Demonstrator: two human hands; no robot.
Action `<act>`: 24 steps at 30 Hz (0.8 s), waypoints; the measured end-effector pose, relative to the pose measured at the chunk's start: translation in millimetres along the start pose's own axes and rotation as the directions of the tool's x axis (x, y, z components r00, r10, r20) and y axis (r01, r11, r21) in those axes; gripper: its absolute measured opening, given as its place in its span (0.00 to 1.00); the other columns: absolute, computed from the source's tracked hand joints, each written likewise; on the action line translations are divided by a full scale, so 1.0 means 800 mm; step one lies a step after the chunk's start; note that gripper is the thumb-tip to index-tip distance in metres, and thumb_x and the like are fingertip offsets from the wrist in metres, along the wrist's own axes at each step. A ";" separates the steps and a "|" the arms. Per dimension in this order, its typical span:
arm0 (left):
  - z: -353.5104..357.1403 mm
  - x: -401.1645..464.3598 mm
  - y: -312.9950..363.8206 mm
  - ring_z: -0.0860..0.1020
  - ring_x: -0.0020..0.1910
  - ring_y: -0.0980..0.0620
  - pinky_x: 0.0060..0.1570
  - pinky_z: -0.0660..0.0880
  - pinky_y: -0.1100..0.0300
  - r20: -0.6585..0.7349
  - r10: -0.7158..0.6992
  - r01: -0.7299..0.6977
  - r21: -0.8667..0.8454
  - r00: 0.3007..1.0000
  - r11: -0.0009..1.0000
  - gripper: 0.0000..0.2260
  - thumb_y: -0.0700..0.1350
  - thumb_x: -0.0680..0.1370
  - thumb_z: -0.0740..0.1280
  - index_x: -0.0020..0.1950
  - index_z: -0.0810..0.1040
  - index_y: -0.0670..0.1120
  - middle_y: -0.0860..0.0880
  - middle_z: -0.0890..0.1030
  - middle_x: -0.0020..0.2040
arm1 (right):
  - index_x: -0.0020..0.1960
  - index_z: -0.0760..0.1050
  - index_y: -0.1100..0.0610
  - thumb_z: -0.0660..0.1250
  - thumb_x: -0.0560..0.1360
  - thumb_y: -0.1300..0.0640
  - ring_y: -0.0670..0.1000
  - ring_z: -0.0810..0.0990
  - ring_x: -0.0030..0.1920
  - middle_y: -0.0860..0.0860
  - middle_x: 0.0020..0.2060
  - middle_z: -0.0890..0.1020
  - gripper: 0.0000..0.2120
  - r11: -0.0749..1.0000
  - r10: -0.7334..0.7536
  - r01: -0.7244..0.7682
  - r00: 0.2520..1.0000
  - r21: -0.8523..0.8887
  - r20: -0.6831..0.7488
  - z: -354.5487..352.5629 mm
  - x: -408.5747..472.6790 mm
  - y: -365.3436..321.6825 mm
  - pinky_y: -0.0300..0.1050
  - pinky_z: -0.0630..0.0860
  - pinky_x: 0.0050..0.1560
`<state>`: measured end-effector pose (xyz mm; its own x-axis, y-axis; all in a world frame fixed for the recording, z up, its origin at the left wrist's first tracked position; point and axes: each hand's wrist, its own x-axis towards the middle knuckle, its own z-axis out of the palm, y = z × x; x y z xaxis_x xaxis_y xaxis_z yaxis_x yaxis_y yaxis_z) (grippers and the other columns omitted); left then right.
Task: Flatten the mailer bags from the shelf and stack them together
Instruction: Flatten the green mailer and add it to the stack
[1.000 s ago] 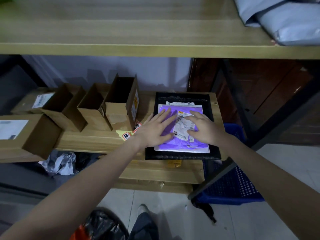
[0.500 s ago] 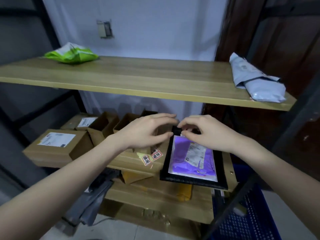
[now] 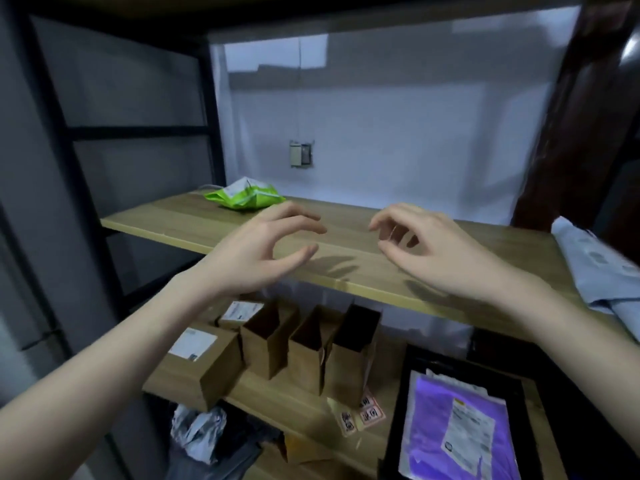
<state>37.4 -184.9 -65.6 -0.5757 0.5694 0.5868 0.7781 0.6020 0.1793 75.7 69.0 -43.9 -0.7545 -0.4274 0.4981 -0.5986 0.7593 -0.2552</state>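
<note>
Seen from the head camera, looking at a rack of wooden shelves.

Left hand (image 3: 258, 252) up in the air over the near edge of the upper shelf (image 3: 166, 220), fingers curled and spread apart, holding nothing. Right hand (image 3: 436, 252) just the same on the right side, fingers bent and loose, holding nothing. Hands near each other but not touching, with a gap between them. Dark hand shadows on the wood under them.

On the far left of the upper shelf, a crumpled green mailer bag (image 3: 244, 198). On the far right end of the same shelf, a puffy grey mailer bag (image 3: 599, 268), partly cut off by the picture edge.

Down on the lower shelf (image 3: 294, 403), at the right, a purple mailer bag (image 3: 436, 427) lying flat with a white label (image 3: 469, 436) on top. Under it a white bag edge peeking out, and under that a flat black mailer bag (image 3: 398, 410), all in one pile.

Left of the pile, three open brown boxes (image 3: 311, 344) standing in a row, and a shut brown box (image 3: 204, 362) with a white sticker. Some small red and white stickers (image 3: 363, 415) on the wood near the pile.

Below that, a scrunched grey plastic bag (image 3: 199, 433).
</note>
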 end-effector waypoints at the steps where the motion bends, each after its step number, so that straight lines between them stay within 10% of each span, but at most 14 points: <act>1: -0.008 0.001 -0.014 0.71 0.64 0.57 0.64 0.67 0.57 -0.017 -0.015 0.016 0.021 1.000 1.000 0.16 0.56 0.78 0.59 0.61 0.77 0.51 0.53 0.74 0.62 | 0.54 0.73 0.50 0.63 0.76 0.57 0.44 0.75 0.45 0.46 0.46 0.76 0.08 1.000 -0.015 0.015 1.000 -0.021 0.007 0.002 0.015 0.003 0.30 0.67 0.47; 10: -0.040 0.013 -0.152 0.70 0.64 0.56 0.63 0.69 0.55 -0.157 -0.187 0.217 0.204 0.970 0.955 0.22 0.59 0.74 0.59 0.65 0.73 0.52 0.55 0.71 0.65 | 0.61 0.68 0.49 0.60 0.77 0.52 0.46 0.73 0.57 0.45 0.56 0.72 0.13 0.978 -0.128 0.144 0.986 -0.149 0.108 0.040 0.153 0.021 0.51 0.72 0.58; 24: 0.007 0.063 -0.325 0.65 0.70 0.50 0.64 0.65 0.51 -0.100 -0.413 0.414 0.421 0.905 0.807 0.35 0.57 0.71 0.70 0.74 0.59 0.52 0.52 0.63 0.72 | 0.62 0.65 0.44 0.59 0.76 0.49 0.46 0.72 0.59 0.43 0.55 0.70 0.14 0.970 -0.170 0.194 0.972 -0.145 0.165 0.125 0.276 0.069 0.49 0.72 0.57</act>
<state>-195.4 -309.4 -87.3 -0.8175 0.2112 0.5358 0.2838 0.9573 0.0557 -151.2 -32.6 -31.0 -0.6759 -0.6253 0.3902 -0.6882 0.7248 -0.0306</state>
